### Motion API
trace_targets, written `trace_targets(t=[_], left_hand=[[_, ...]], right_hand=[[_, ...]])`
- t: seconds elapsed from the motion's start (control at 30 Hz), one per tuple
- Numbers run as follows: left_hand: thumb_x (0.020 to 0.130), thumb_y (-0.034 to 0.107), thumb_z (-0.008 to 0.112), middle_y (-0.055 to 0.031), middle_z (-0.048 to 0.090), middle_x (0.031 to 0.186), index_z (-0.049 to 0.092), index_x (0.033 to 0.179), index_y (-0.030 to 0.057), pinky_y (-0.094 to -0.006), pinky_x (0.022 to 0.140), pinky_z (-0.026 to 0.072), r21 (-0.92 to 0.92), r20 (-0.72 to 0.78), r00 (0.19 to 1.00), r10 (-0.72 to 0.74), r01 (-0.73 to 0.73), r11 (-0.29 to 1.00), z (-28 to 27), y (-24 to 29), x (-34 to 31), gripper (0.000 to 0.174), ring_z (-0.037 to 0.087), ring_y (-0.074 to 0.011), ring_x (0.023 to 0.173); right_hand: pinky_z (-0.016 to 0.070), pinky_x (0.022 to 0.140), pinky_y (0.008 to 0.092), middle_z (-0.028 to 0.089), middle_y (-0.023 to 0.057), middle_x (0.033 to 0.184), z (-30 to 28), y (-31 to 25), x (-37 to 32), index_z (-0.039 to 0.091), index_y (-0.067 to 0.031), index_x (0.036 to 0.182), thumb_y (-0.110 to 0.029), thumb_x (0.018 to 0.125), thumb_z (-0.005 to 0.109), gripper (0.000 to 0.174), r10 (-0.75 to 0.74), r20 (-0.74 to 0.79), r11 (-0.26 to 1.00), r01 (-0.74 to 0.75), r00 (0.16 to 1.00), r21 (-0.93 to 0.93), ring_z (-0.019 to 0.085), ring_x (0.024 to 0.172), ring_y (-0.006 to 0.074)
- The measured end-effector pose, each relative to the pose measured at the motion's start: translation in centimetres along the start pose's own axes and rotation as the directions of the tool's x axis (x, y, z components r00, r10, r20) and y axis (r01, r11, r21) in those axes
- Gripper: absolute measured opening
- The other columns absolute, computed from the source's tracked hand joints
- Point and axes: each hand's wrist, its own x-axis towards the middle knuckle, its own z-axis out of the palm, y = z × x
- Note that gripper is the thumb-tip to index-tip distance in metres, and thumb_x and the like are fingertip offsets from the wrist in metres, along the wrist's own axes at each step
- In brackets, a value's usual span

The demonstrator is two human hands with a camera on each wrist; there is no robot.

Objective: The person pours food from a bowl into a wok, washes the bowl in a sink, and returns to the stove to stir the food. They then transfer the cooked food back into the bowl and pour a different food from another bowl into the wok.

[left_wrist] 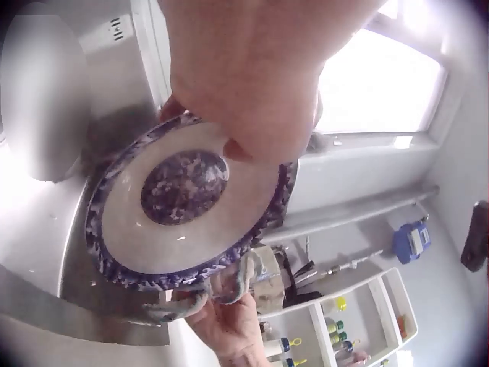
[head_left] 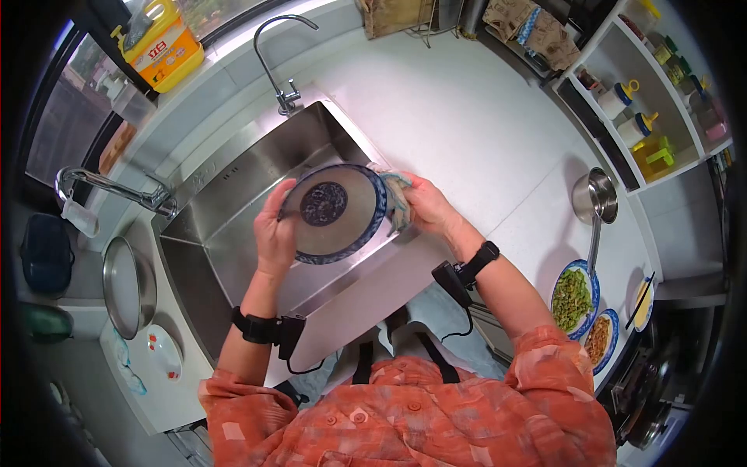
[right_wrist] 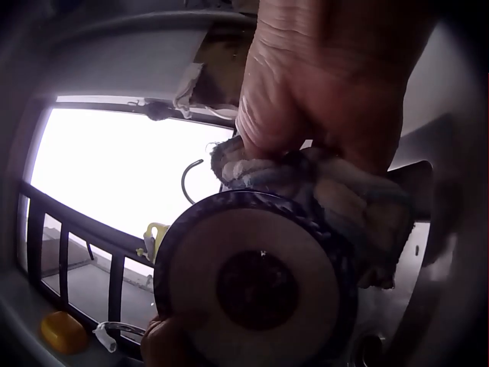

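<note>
A white plate [head_left: 350, 214] with a dark blue patterned rim and a blue round motif at its centre is held tilted above the steel sink. My left hand [head_left: 275, 229] grips its left edge, thumb over the face in the left wrist view. At the opposite edge my right hand [head_left: 429, 204] holds a striped cloth [head_left: 398, 201] folded against the rim. The cloth [right_wrist: 328, 191] bunches under the right fingers in the right wrist view, and the plate [right_wrist: 256, 222] shows below it.
Around the sink [head_left: 233, 268] stand two taps, the nearer one a tall thin faucet [head_left: 264, 58]. A steel bowl [head_left: 124, 284] and a floral dish [head_left: 163, 354] sit on the left. To the right are a saucepan [head_left: 589, 198] and plates of chopped food [head_left: 572, 300].
</note>
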Motion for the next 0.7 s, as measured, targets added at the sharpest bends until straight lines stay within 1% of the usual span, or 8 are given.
trace_targets(t=[0.13,0.23,0.3,0.33,0.4,0.43,0.6,0.7], left_hand=[[0.067,-0.007,0.046,-0.0109,0.059,0.096,0.051,0.109,-0.006,-0.0316,0.077,0.0482,-0.411,-0.083,0.936,-0.341,0.28,0.868,0.0,-2.0,0.8,0.041,0.059,-0.0239,0.088],[0.065,-0.007,0.04,-0.0222,0.048,0.111,0.041,0.113,-0.0111,-0.0419,0.086,0.0478,-0.775,0.07,0.701,-0.71,0.486,0.404,1.7,-3.0,0.9,0.049,0.054,-0.0336,0.099],[0.068,-0.005,0.041,-0.022,0.047,0.114,0.041,0.115,-0.0105,-0.0422,0.088,0.0462,-0.829,0.198,0.663,-0.722,0.506,0.238,2.3,-3.7,0.4,0.047,0.053,-0.0336,0.102],[0.071,-0.003,0.042,-0.0218,0.046,0.116,0.04,0.116,-0.0099,-0.0425,0.09,0.0446,-0.851,0.328,0.622,-0.711,0.521,0.064,2.9,-3.5,0.1,0.045,0.051,-0.0336,0.104],[0.08,0.001,0.042,-0.0215,0.046,0.119,0.04,0.117,-0.0102,-0.043,0.093,0.0419,-0.884,0.388,0.905,-0.175,0.419,0.209,4.9,-2.6,-1.3,0.039,0.05,-0.0328,0.107],[0.085,0.005,0.04,-0.0209,0.047,0.12,0.041,0.117,-0.0108,-0.0423,0.093,0.0422,-0.866,0.484,0.803,-0.347,0.496,-0.06,4.8,-3.7,-2.0,0.036,0.05,-0.031,0.108],[0.08,0.0,0.04,-0.0227,0.048,0.116,0.04,0.117,-0.0122,-0.0424,0.094,0.0421,-0.85,0.525,0.729,-0.44,0.468,-0.24,5.4,-2.1,-3.4,0.039,0.051,-0.0328,0.105],[0.078,0.001,0.047,-0.0211,0.051,0.108,0.043,0.112,-0.0111,-0.0361,0.081,0.0507,-0.796,0.581,0.611,-0.537,0.566,-0.216,5.4,-0.7,-4.3,0.037,0.054,-0.0347,0.092]], right_hand=[[0.05,0.062,0.0273,0.06,0.0029,0.092,0.9,2.9,-1.0,0.056,-0.0061,0.108,0.002,0.079,0.053,0.03,0.022,0.026,1.0,-0.022,0.999,-0.01,0.059,0.077,0.0148],[0.049,0.072,0.0267,0.058,0.0059,0.096,4.6,3.7,-1.7,0.056,-0.0066,0.105,0.002,0.075,0.055,0.031,-0.191,0.014,0.968,0.191,0.981,-0.161,0.058,0.085,0.0175],[0.0446,0.084,0.0312,0.054,0.01,0.105,6.1,3.8,-2.3,0.056,-0.0098,0.107,-0.004,0.073,0.061,0.034,-0.635,0.087,0.615,0.571,0.767,-0.543,0.054,0.098,0.025],[0.0446,0.084,0.0312,0.054,0.01,0.105,6.8,3.7,-2.7,0.056,-0.0098,0.107,-0.004,0.073,0.061,0.034,-0.639,0.083,0.612,0.571,0.765,-0.547,0.054,0.098,0.025],[0.0412,0.085,0.0373,0.047,0.0121,0.115,7.8,3.3,-3.2,0.057,-0.0141,0.109,-0.012,0.073,0.065,0.037,-0.775,0.24,0.168,0.557,0.585,-0.813,0.049,0.104,0.0307],[0.039,0.082,0.0413,0.047,0.0098,0.114,7.8,3.1,-3.1,0.057,-0.0173,0.111,-0.018,0.073,0.065,0.039,-0.799,0.285,0.06,0.543,0.529,-0.838,0.048,0.101,0.0317],[0.0404,0.076,0.04,0.051,0.0079,0.106,7.4,-0.7,-1.6,0.059,-0.0159,0.106,-0.02,0.078,0.06,0.028,-0.862,0.271,-0.062,0.442,0.428,-0.895,0.05,0.089,0.0282],[0.0447,0.076,0.0282,0.06,0.011,0.093,6.4,-3.5,-0.2,0.061,-0.0095,0.104,-0.021,0.087,0.051,0.023,-0.83,0.107,0.23,0.51,0.547,-0.829,0.056,0.086,0.0213]])
